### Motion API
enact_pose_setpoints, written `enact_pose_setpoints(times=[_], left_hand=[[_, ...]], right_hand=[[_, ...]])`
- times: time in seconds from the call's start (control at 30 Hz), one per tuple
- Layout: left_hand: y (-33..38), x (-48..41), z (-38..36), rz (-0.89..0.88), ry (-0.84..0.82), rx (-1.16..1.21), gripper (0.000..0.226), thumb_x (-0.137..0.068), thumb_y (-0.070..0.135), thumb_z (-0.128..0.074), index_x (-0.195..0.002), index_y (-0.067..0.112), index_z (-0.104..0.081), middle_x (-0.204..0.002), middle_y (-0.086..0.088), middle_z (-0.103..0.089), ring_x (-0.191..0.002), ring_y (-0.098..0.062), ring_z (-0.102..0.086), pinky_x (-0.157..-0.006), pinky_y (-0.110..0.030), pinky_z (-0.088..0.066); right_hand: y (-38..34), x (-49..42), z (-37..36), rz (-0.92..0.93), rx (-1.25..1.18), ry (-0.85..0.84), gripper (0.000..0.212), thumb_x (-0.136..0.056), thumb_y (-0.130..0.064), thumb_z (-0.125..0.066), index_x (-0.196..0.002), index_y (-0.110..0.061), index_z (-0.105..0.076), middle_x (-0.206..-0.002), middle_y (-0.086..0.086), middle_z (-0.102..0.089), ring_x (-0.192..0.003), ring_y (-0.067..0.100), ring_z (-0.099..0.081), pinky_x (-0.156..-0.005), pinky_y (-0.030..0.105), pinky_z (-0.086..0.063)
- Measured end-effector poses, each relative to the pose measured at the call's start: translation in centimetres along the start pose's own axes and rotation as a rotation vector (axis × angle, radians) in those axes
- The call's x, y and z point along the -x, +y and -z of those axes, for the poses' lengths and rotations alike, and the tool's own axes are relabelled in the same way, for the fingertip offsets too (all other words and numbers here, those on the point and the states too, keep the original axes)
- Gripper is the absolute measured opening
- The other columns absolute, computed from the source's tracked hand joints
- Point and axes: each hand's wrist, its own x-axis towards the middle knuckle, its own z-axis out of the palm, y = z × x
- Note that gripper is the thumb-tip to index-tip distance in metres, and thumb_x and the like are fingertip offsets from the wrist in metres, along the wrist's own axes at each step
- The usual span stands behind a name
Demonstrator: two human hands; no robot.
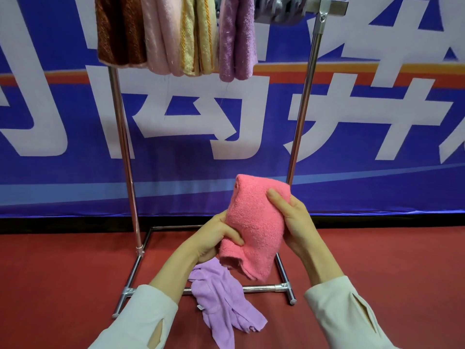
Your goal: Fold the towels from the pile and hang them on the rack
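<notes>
Your left hand [216, 239] and right hand [289, 217] both grip the folded pink towel [254, 222], held up in front of the rack [302, 114]. A crumpled lilac towel [221, 298] lies on the red surface [63, 273] across the rack's base bar. Four hung towels [161, 34] drape side by side over the top rail.

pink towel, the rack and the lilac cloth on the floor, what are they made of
The pink towel looks like cotton terry: matte, with a nubbly looped pile. The rack is metal tube, perhaps chromed steel: polished, with bright highlights and reflections. The lilac cloth looks thinner and smoother, maybe microfibre, though that is uncertain.
</notes>
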Motion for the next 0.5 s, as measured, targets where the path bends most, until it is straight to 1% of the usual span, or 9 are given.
enact_pose_setpoints(times=[0.1,0.17,0.2,0.23,0.3,0.33,0.4,0.47,0.5], left_hand=[[0.2,0.3,0.2,-0.013,-0.044,-0.045,0.055,-0.054,-0.013,-0.060,-0.103,0.013,-0.063,-0.085,-0.003,-0.071,-0.082,-0.018,-0.065,-0.071,-0.025,-0.054],[0.2,0.6,0.1,-0.018,-0.114,-0.057,0.056,-0.063,0.000,-0.070,-0.115,0.016,-0.060,-0.101,-0.002,-0.072,-0.096,-0.017,-0.067,-0.080,-0.024,-0.054],[0.2,0.7,-0.1,-0.028,-0.098,-0.059,0.054,-0.068,0.007,-0.076,-0.118,0.017,-0.058,-0.106,-0.001,-0.071,-0.100,-0.016,-0.067,-0.082,-0.025,-0.054],[0.2,0.5,-0.4,-0.050,-0.031,-0.065,0.051,-0.071,0.017,-0.080,-0.117,0.017,-0.058,-0.109,-0.001,-0.071,-0.100,-0.014,-0.067,-0.084,-0.025,-0.054],[0.4,-0.1,-1.1,-0.123,0.158,-0.059,0.040,-0.076,0.033,-0.073,-0.111,0.018,-0.061,-0.106,-0.001,-0.072,-0.095,-0.012,-0.069,-0.085,-0.025,-0.054],[0.4,-0.4,-1.4,-0.162,0.229,-0.036,0.031,-0.080,0.033,-0.069,-0.106,0.019,-0.063,-0.102,0.000,-0.073,-0.093,-0.013,-0.069,-0.083,-0.025,-0.055],[0.4,-0.7,-1.8,-0.228,0.294,-0.005,0.016,-0.085,0.027,-0.066,-0.100,0.021,-0.066,-0.098,0.000,-0.074,-0.092,-0.016,-0.070,-0.082,-0.027,-0.056],[0.1,-1.0,-1.8,-0.277,0.338,-0.026,0.015,-0.085,0.025,-0.067,-0.100,0.022,-0.067,-0.100,-0.002,-0.074,-0.095,-0.019,-0.070,-0.085,-0.033,-0.055],[0.0,-1.0,-1.7,-0.295,0.360,-0.039,0.017,-0.084,0.026,-0.069,-0.100,0.023,-0.068,-0.101,-0.002,-0.074,-0.096,-0.020,-0.070,-0.087,-0.036,-0.055]], right_hand=[[-0.1,0.0,-0.4,0.096,0.098,0.086,0.011,-0.087,-0.019,-0.067,-0.093,-0.012,-0.072,-0.084,0.002,-0.076,-0.077,0.012,-0.070,-0.069,0.024,-0.056],[0.0,0.0,-0.6,0.106,0.148,0.113,0.007,-0.086,-0.017,-0.069,-0.090,-0.013,-0.073,-0.082,0.000,-0.076,-0.076,0.012,-0.069,-0.069,0.025,-0.057],[0.1,0.0,-0.5,0.111,0.178,0.116,0.005,-0.085,-0.017,-0.070,-0.088,-0.014,-0.073,-0.082,0.001,-0.076,-0.076,0.013,-0.069,-0.071,0.028,-0.057],[0.2,0.0,-0.6,0.113,0.205,0.111,0.005,-0.084,-0.017,-0.072,-0.088,-0.014,-0.074,-0.083,0.002,-0.076,-0.078,0.015,-0.069,-0.074,0.033,-0.057],[0.3,0.0,-0.8,0.111,0.226,0.108,0.006,-0.083,-0.018,-0.073,-0.087,-0.014,-0.074,-0.086,0.006,-0.076,-0.081,0.019,-0.070,-0.078,0.037,-0.056],[0.2,0.0,-0.9,0.117,0.219,0.111,0.006,-0.083,-0.018,-0.073,-0.087,-0.014,-0.074,-0.086,0.007,-0.076,-0.082,0.020,-0.071,-0.078,0.036,-0.057],[0.3,-0.1,-0.9,0.103,0.185,0.105,0.008,-0.084,-0.019,-0.072,-0.089,-0.013,-0.074,-0.089,0.008,-0.076,-0.084,0.021,-0.071,-0.077,0.033,-0.058],[0.5,-0.2,-0.9,0.067,0.184,0.097,0.018,-0.083,-0.024,-0.073,-0.096,-0.013,-0.071,-0.095,0.008,-0.075,-0.090,0.022,-0.071,-0.080,0.034,-0.057],[0.8,-0.3,-0.8,0.067,0.226,0.130,0.026,-0.080,-0.030,-0.076,-0.099,-0.014,-0.068,-0.097,0.006,-0.074,-0.091,0.021,-0.070,-0.081,0.034,-0.056]])
